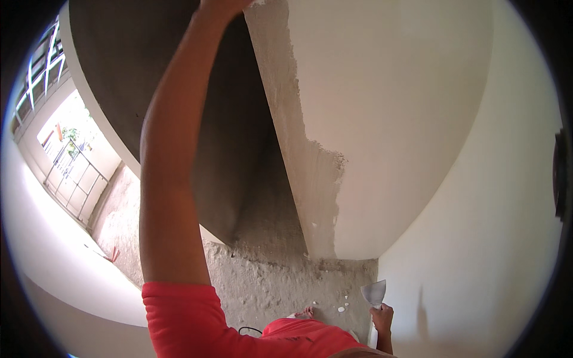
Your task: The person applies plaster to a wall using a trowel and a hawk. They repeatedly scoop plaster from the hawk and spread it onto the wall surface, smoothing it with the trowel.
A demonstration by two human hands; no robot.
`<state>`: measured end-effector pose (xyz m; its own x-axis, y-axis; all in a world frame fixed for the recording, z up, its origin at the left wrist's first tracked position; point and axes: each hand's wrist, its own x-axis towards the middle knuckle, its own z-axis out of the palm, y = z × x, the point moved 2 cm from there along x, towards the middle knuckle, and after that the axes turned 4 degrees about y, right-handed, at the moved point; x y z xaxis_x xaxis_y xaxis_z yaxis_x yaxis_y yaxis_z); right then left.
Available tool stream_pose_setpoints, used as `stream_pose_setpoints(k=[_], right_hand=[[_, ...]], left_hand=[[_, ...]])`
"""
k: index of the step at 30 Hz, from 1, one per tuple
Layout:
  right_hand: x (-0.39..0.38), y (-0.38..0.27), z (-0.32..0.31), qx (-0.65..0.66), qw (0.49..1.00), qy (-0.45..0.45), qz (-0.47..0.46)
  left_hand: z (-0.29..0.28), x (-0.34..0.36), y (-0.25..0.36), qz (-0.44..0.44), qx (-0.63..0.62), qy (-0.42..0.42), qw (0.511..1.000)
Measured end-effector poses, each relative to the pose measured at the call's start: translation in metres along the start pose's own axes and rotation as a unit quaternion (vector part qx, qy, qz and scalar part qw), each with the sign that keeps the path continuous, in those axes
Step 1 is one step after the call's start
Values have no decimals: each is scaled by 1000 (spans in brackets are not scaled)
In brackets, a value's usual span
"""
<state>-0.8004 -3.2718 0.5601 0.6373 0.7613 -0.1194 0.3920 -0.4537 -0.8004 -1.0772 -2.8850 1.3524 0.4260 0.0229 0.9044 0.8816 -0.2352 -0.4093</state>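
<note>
My left arm stretches up across the picture. Its hand (pixel 224 6) is at the top edge, beside the upper end of a bare grey strip (pixel 277 89) on the wall. The picture cuts off the fingers, so what they hold, if anything, is hidden. Low on the right, my right hand (pixel 382 317) is closed around the handle of a putty knife (pixel 373 292), its wide grey blade pointing up. White coating (pixel 388 107) covers the wall right of the strip, with a ragged border between them.
A dark grey face (pixel 239 149) meets the strip at a straight corner. Rough cement floor (pixel 268 286) with white flecks (pixel 341 309) lies below, near my foot (pixel 307 312). A white wall (pixel 477 238) stands at right. Beyond a bright opening at left is a metal railing (pixel 74 173).
</note>
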Motion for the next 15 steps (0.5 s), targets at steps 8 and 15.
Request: stream_pose_setpoints(k=[8, 15], right_hand=[[15, -59, -37, -125, 988, -24, -83], [23, -234, -101, -14, 982, -173, -70]], left_hand=[[20, -206, 70, -8, -47, -37, 998], [-81, -381, 204, -701, -607, -99, 361]])
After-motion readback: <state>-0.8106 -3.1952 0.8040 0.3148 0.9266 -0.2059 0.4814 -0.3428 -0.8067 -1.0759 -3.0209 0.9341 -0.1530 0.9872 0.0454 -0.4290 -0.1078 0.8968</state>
